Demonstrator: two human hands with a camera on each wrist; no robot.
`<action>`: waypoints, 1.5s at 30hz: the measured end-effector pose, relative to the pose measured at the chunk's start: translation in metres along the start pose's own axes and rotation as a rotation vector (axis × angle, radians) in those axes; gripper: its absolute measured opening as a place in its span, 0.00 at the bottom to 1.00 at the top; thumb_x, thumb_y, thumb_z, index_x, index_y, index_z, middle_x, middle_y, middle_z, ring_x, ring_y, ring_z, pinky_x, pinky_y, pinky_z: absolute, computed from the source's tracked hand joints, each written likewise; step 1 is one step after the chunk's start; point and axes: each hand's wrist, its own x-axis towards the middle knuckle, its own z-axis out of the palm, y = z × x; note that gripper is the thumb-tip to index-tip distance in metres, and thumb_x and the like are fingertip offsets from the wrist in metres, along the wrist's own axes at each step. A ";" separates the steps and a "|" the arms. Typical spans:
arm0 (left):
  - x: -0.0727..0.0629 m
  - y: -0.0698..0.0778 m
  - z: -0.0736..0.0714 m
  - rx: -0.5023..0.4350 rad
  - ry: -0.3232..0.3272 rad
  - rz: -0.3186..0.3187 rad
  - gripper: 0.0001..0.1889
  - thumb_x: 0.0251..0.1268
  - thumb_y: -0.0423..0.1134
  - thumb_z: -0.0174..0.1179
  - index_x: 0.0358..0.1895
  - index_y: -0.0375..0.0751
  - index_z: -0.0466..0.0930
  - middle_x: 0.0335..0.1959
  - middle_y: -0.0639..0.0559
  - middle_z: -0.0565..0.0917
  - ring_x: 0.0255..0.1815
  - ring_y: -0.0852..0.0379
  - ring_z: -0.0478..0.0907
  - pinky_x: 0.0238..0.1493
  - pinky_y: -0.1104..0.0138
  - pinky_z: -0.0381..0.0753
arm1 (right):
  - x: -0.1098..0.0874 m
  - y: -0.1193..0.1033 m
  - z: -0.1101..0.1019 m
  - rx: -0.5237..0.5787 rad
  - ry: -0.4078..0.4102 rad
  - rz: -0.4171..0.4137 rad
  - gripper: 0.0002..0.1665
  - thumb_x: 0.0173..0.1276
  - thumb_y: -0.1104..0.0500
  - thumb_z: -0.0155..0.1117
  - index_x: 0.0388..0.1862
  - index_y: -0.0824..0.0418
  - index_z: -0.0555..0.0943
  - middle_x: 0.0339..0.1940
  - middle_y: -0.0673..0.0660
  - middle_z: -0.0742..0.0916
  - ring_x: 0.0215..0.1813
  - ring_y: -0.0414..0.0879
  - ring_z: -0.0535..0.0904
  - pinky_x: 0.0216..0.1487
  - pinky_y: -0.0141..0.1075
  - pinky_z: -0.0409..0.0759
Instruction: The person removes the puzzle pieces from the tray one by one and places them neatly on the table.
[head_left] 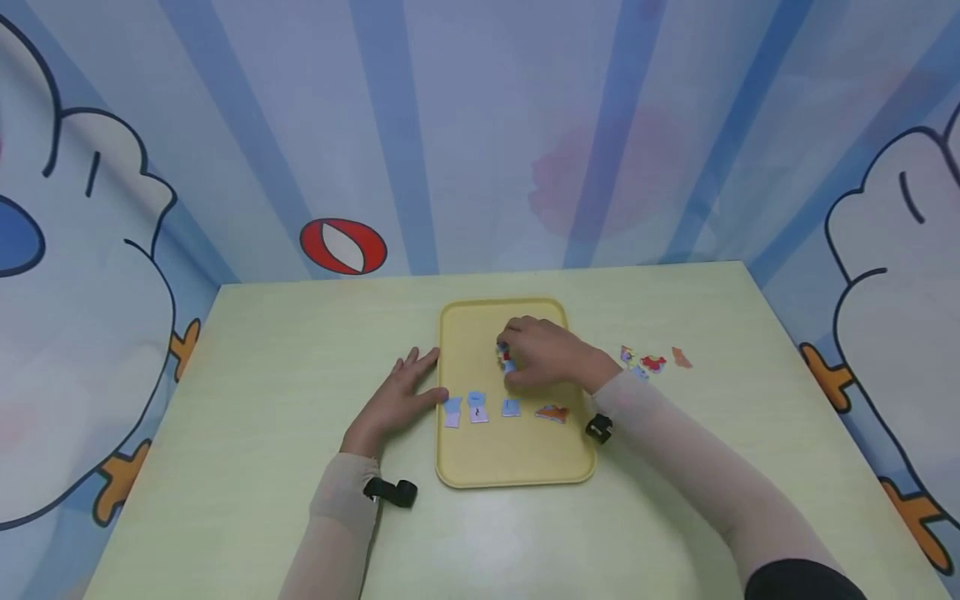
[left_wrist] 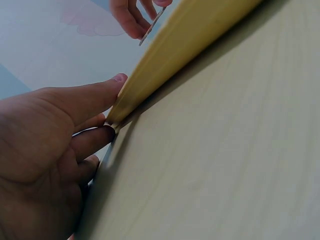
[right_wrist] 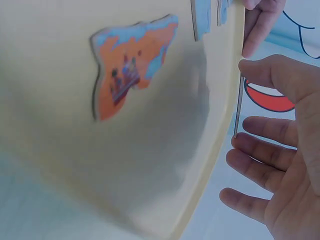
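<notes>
Right hand (head_left: 547, 354) pinches 1 thin picture piece (head_left: 506, 358) between thumb and fingers, over the upper-middle part of the yellow tray (head_left: 517, 461); left hand (head_left: 401, 400), fingers loosely extended, touches the tray's left rim with thumb and fingertip. From where I stand the piece looks light and stiff, probably card or thin wood, perhaps a bit slick on its printed face. Opposite edges seem the best hold, lightly, as hard squeezing might bend it.

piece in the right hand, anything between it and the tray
Nothing visible stands between the piece and the tray, though the right hand hides some of the tray. The other pieces on it lie nearer the person.
</notes>
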 end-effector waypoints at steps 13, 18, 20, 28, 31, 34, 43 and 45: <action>-0.002 0.004 -0.002 -0.004 -0.003 -0.011 0.43 0.73 0.55 0.67 0.86 0.56 0.57 0.88 0.44 0.45 0.87 0.36 0.34 0.81 0.34 0.40 | -0.032 0.017 -0.014 0.076 0.077 0.032 0.32 0.65 0.52 0.73 0.65 0.67 0.81 0.60 0.62 0.84 0.63 0.59 0.79 0.64 0.51 0.79; -0.001 0.002 -0.001 -0.002 -0.004 -0.010 0.43 0.72 0.55 0.67 0.86 0.56 0.57 0.88 0.44 0.45 0.87 0.36 0.34 0.81 0.34 0.40 | -0.043 0.026 -0.015 0.096 0.096 0.063 0.33 0.66 0.52 0.74 0.66 0.66 0.81 0.62 0.62 0.83 0.64 0.59 0.79 0.64 0.52 0.79; -0.001 0.001 -0.001 -0.002 -0.003 -0.008 0.43 0.73 0.55 0.67 0.86 0.56 0.57 0.88 0.44 0.45 0.87 0.36 0.34 0.81 0.34 0.40 | -0.048 0.028 -0.015 0.104 0.101 0.072 0.33 0.65 0.52 0.74 0.66 0.67 0.81 0.62 0.63 0.83 0.64 0.60 0.79 0.64 0.53 0.79; 0.000 -0.001 0.000 0.003 -0.003 -0.004 0.43 0.72 0.56 0.67 0.86 0.57 0.57 0.88 0.45 0.44 0.87 0.36 0.34 0.81 0.34 0.40 | -0.066 0.039 -0.015 0.101 0.129 0.095 0.33 0.66 0.51 0.76 0.65 0.68 0.81 0.61 0.64 0.83 0.62 0.60 0.79 0.63 0.55 0.79; 0.000 -0.002 0.000 0.005 0.001 -0.003 0.43 0.72 0.57 0.67 0.86 0.58 0.57 0.88 0.46 0.45 0.88 0.37 0.34 0.81 0.34 0.40 | -0.071 0.044 -0.013 0.097 0.137 0.104 0.32 0.66 0.52 0.76 0.64 0.68 0.81 0.61 0.64 0.83 0.62 0.61 0.79 0.63 0.55 0.79; 0.001 -0.003 0.000 0.008 0.001 -0.001 0.43 0.72 0.57 0.66 0.86 0.58 0.57 0.88 0.45 0.45 0.88 0.37 0.34 0.81 0.34 0.40 | -0.076 0.049 -0.011 0.099 0.125 0.120 0.32 0.66 0.52 0.75 0.65 0.68 0.81 0.62 0.65 0.83 0.63 0.62 0.79 0.64 0.56 0.78; 0.000 -0.002 0.000 0.010 -0.002 -0.002 0.43 0.73 0.57 0.66 0.86 0.58 0.57 0.88 0.46 0.45 0.88 0.37 0.34 0.81 0.34 0.41 | -0.091 0.057 -0.009 0.108 0.110 0.153 0.33 0.67 0.53 0.75 0.66 0.69 0.80 0.64 0.68 0.83 0.66 0.64 0.78 0.65 0.58 0.77; -0.001 -0.002 0.000 0.008 -0.002 -0.001 0.43 0.73 0.57 0.66 0.86 0.57 0.57 0.88 0.45 0.45 0.87 0.36 0.34 0.81 0.34 0.40 | -0.093 0.058 -0.007 0.110 0.111 0.151 0.32 0.67 0.54 0.74 0.66 0.69 0.81 0.64 0.68 0.83 0.66 0.64 0.78 0.65 0.58 0.78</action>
